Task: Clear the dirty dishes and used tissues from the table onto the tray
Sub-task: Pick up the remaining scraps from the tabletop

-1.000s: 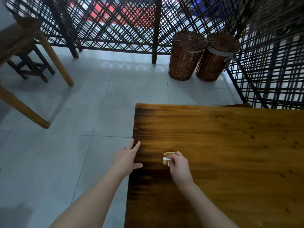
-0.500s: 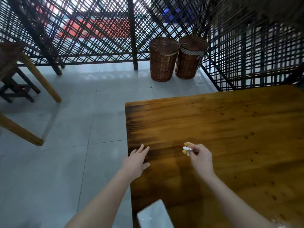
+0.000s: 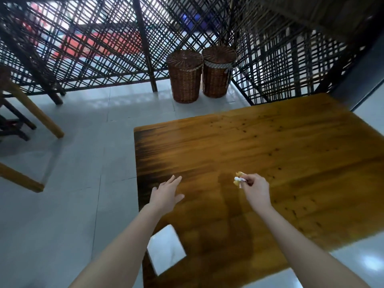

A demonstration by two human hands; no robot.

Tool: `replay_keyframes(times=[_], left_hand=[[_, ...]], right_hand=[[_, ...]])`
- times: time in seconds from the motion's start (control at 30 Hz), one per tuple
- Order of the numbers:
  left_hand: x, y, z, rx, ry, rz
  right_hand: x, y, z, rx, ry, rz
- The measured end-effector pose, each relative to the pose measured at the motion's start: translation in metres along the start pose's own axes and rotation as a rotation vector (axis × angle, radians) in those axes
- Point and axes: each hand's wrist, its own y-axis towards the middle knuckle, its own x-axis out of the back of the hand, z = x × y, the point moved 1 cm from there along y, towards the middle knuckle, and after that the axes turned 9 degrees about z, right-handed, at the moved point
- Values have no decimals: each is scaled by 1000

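Observation:
My right hand (image 3: pixel 256 189) is pinched shut on a small crumpled used tissue (image 3: pixel 239 179), white with a yellowish scrap, held just above the wooden table (image 3: pixel 270 146). My left hand (image 3: pixel 167 195) hovers flat and open over the table's left edge, holding nothing. A white rectangular object (image 3: pixel 166 249), perhaps a tray or plate, lies on the table's near left corner, partly behind my left forearm. No other dishes show in this view.
Two lidded wicker baskets (image 3: pixel 185 76) (image 3: pixel 218 71) stand on the tiled floor beyond the table, against a black lattice screen (image 3: pixel 93 48). Another wooden table's legs (image 3: pixel 35 113) and a dark stool are at the far left.
My view has swung right and back, bringing the white object at the near corner into sight. My right hand has lifted the tissue off the table and moved right; my left hand has stayed open.

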Motion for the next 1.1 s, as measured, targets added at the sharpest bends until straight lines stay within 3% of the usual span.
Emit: replay_keyframes(times=[0.53,1.1], left_hand=[[-100,-16,-141,56,-61,11],[-181,-7,-196,15,11,181]], right_hand=[[128,-18,-178,-132,-32,91],[151,-53,-247,-349,-72,103]])
